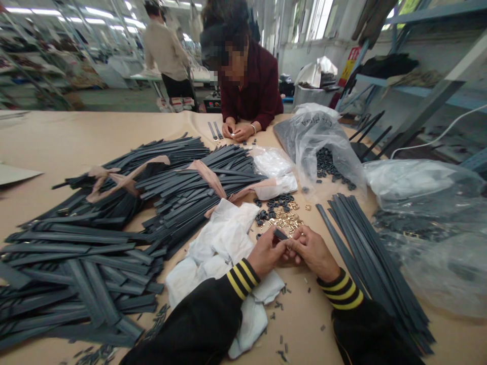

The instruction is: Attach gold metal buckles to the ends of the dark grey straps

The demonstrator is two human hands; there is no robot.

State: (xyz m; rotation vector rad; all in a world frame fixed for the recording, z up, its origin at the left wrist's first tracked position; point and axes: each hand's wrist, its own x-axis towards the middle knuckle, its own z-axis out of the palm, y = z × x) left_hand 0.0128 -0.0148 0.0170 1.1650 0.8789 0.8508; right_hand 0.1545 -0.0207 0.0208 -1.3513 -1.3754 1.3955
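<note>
I see dark strap bundles (114,223) heaped across the table (49,147) to my left. Nearer, my left hand (268,252) and right hand (314,253) meet, fingers pinched together on a small dark strap end (280,234), just below the gold buckles (287,219).

My worktable (57,147), paper-covered
On it lie dark strap bundles (114,238), white cloth (216,243), loose buckles (283,213) (gold and black) and plastic bags (323,147).

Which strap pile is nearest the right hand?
The loose, untied strap pile beside the right hand, fanned toward the table's right edge; the tied bundles lie across to the left.
</note>
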